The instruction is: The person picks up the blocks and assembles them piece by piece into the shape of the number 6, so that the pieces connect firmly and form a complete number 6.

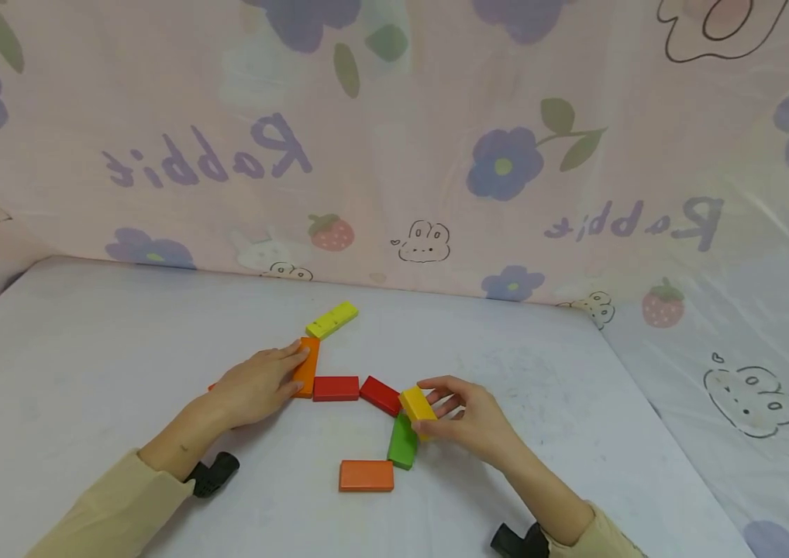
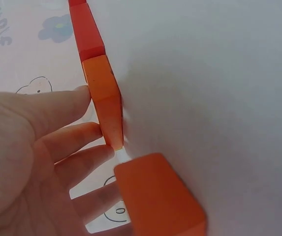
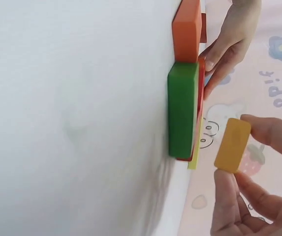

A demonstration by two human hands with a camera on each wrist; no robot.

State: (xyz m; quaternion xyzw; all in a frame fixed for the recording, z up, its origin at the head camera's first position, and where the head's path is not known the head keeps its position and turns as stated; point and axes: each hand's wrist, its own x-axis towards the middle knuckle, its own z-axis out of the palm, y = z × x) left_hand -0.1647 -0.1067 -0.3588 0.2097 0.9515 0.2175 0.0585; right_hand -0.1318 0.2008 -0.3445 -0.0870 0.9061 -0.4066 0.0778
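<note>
In the head view my left hand (image 1: 258, 387) lies against an orange block (image 1: 307, 368), thumb and fingertips touching it. The left wrist view shows those fingertips along one side of the same orange block (image 2: 106, 96). My right hand (image 1: 474, 418) pinches a yellow block (image 1: 418, 406) between thumb and fingers. In the right wrist view the held yellow block (image 3: 233, 145) is raised off the table. Under it in the head view are a green block (image 1: 403, 442) and the end of a tilted red block (image 1: 380, 395). Another red block (image 1: 335, 388) lies beside the orange one.
A yellow-green block (image 1: 332, 319) lies behind the orange one. Nearer the person is a separate orange block (image 1: 366, 476). One more orange-red block (image 2: 160, 196) sits by the left hand, mostly hidden in the head view. A printed curtain (image 1: 380, 170) hangs along the table's (image 1: 122, 325) back edge.
</note>
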